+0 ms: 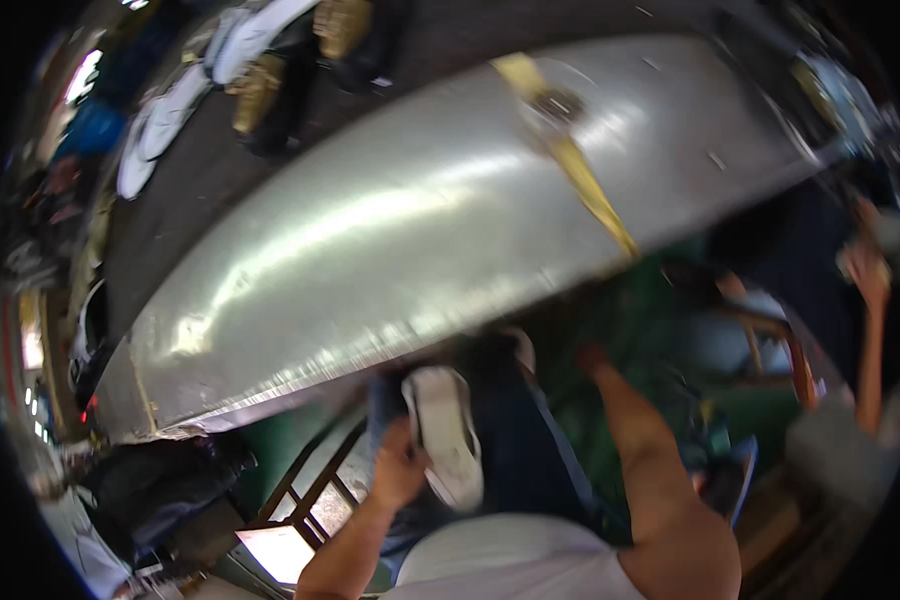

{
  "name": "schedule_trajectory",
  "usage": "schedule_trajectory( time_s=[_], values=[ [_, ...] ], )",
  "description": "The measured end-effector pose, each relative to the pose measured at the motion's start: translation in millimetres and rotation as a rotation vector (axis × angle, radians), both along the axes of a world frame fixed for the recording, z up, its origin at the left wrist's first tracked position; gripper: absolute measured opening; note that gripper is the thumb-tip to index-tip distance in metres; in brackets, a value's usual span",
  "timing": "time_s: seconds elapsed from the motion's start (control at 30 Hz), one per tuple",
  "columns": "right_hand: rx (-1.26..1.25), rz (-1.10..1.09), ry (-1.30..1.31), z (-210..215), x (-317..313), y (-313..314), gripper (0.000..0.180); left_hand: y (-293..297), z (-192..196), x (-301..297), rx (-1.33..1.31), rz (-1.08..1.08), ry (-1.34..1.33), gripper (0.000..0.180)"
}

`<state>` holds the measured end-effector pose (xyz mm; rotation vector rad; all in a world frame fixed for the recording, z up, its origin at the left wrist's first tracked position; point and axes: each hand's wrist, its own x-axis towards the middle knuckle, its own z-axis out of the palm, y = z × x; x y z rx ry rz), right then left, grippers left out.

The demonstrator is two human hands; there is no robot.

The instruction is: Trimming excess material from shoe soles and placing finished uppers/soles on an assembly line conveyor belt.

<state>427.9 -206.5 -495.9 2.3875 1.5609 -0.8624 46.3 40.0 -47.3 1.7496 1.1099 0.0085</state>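
My left hand [400, 465] grips the side of a pale shoe [445, 435], held lengthwise over my lap with its broad whitish face turned up. Beyond the shoe, the rounded end of another whitish thing [521, 350] shows below the bench edge; its kind is unclear. My right hand [592, 358] reaches forward beside my right leg, low by the bench's near edge. Blur and shadow hide its fingers, and I cannot see whether anything is in them.
A shiny metal bench [370, 240] crosses in front of me, with yellow tape [590, 190] and a round clear roll on it. White shoes [175, 110] and dark shoes with tan parts [260, 95] stand beyond. At right, a co-worker's hand [865, 268] holds something pale. A wooden frame [315, 470] stands left.
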Motion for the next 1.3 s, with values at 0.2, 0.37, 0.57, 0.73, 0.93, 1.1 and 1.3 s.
schedule_trajectory(
  time_s=[0.2, 0.37, 0.57, 0.73, 0.93, 1.1, 1.3],
  values=[
    [0.46, 0.298, 0.197, -7.6, -56.3, 243.2, 0.041, 21.0, 14.2, 21.3, -0.474, -0.09, 0.454, 0.052],
    [0.584, 0.393, 0.317, -31.2, -128.4, 299.6, 0.042, 1.1, -41.9, -49.7, -0.473, -0.262, 0.299, 0.05],
    [0.644, 0.33, 0.359, -72.6, -163.6, 293.2, 0.043, 38.4, -33.3, -32.0, -0.457, -0.16, 0.415, 0.055],
    [0.613, 0.228, 0.344, -82.2, -179.1, 242.0, 0.045, 52.4, -10.9, -10.8, -0.512, -0.137, 0.469, 0.061],
    [0.539, 0.197, 0.202, -51.4, -105.3, 152.6, 0.047, 25.4, 4.6, 13.6, -0.588, -0.1, 0.375, 0.069],
    [0.506, 0.156, -0.009, 32.8, -12.8, 65.1, 0.048, -5.6, 3.5, 6.8, -0.556, 0.074, -0.12, 0.085],
    [0.333, -0.703, 0.682, 234.6, 21.8, -29.0, 0.045, -36.1, 45.7, 8.9, -0.32, -0.118, 0.027, 0.091]
  ],
)
